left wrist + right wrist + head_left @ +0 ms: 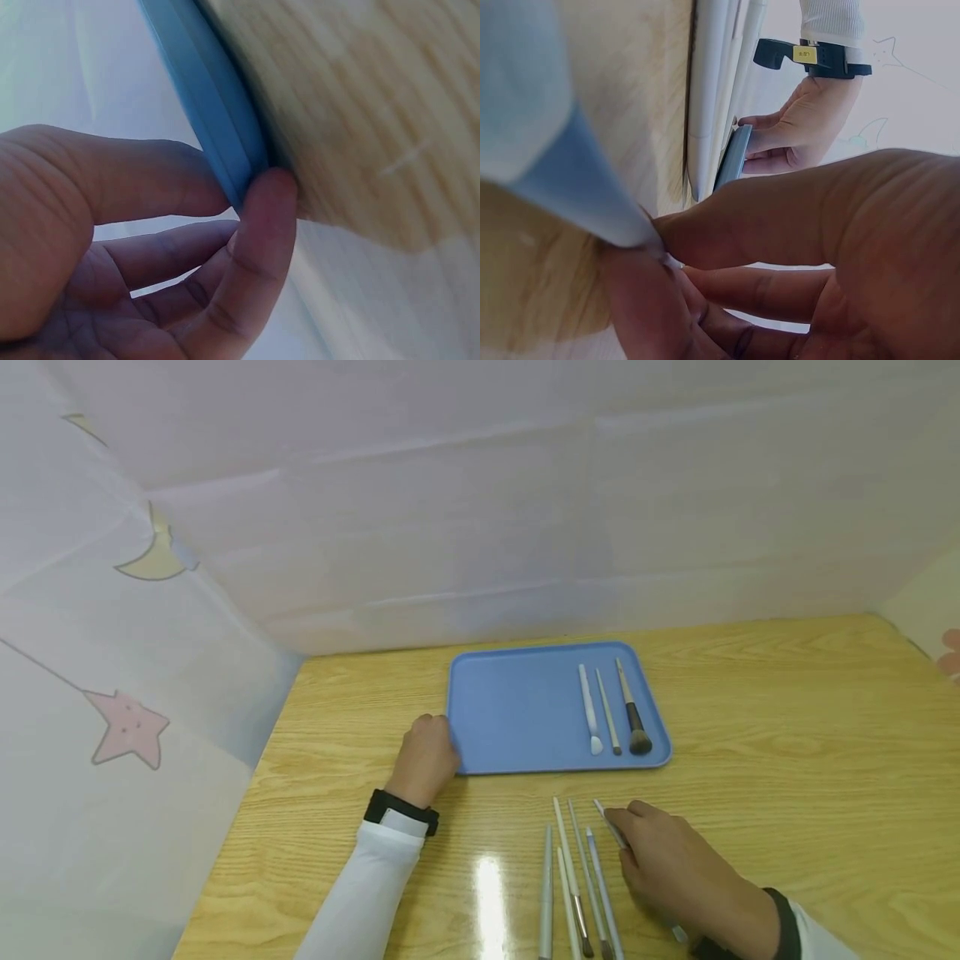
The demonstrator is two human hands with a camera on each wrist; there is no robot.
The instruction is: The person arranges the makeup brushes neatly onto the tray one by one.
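Observation:
A blue tray (pixel 517 710) lies on the wooden table, with three makeup brushes (pixel 608 713) side by side on its right part. My left hand (pixel 438 750) grips the tray's left front rim; the left wrist view has the thumb and fingers pinching the blue rim (pixel 214 97). Nearer to me, several slim brushes (pixel 573 885) lie in a row on the table. My right hand (pixel 621 831) is at the row's right end and pinches one pale brush handle (pixel 607 818), seen close up as a light blue handle (pixel 570 172) between thumb and fingers.
Pale fabric walls with star and moon prints close in the table at the back and left. Bare wooden table (pixel 810 735) stretches to the right of the tray. The tray's left half holds nothing.

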